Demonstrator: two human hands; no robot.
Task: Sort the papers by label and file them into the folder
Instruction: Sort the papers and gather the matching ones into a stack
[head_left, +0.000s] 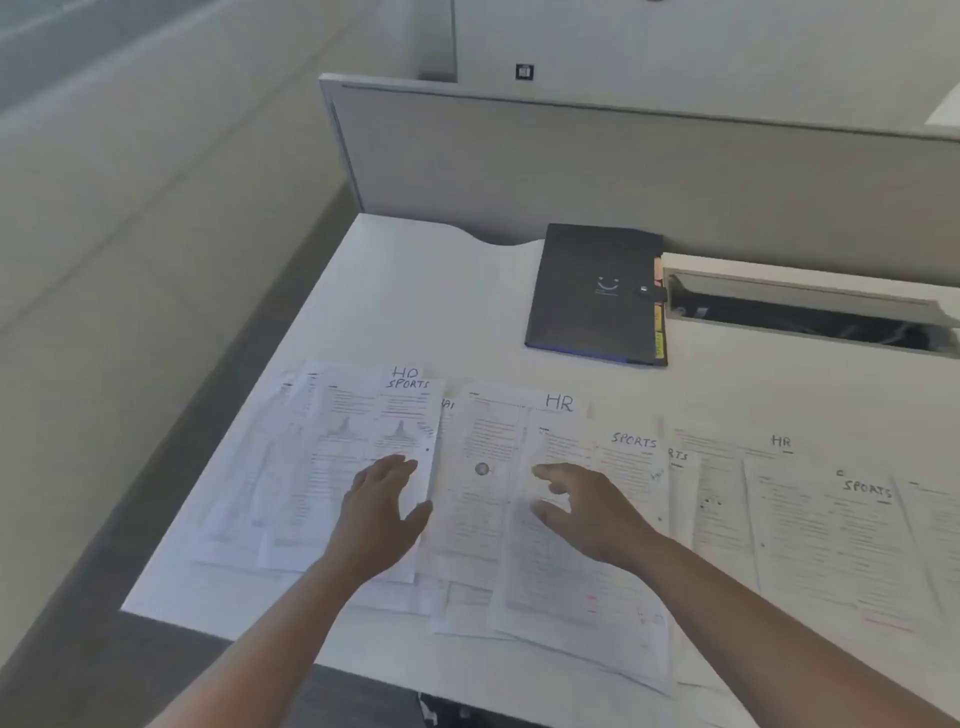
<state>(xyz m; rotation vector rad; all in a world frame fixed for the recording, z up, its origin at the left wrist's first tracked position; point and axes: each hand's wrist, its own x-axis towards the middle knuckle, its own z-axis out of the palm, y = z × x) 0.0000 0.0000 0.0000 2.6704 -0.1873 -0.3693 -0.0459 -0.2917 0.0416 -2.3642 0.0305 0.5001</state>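
Observation:
Several printed papers lie overlapping in a row across the white desk (415, 291). A sheet hand-labelled SPORTS (363, 441) tops the left pile, with an HR sheet under it. In the middle lies a sheet labelled HR (493, 441). To the right are another SPORTS sheet (631, 467), an HR sheet (727, 447) and a further SPORTS sheet (831, 545). A dark closed folder (592, 291) with coloured side tabs lies behind them. My left hand (376, 514) is spread flat over the left SPORTS sheet. My right hand (587, 512) hovers over the middle papers, fingers loosely bent, holding nothing.
A grey partition panel (571, 166) stands along the desk's back edge. An open cable tray slot (805, 317) is cut into the desk at the right, beside the folder. The desk's left edge drops to the floor (130, 312).

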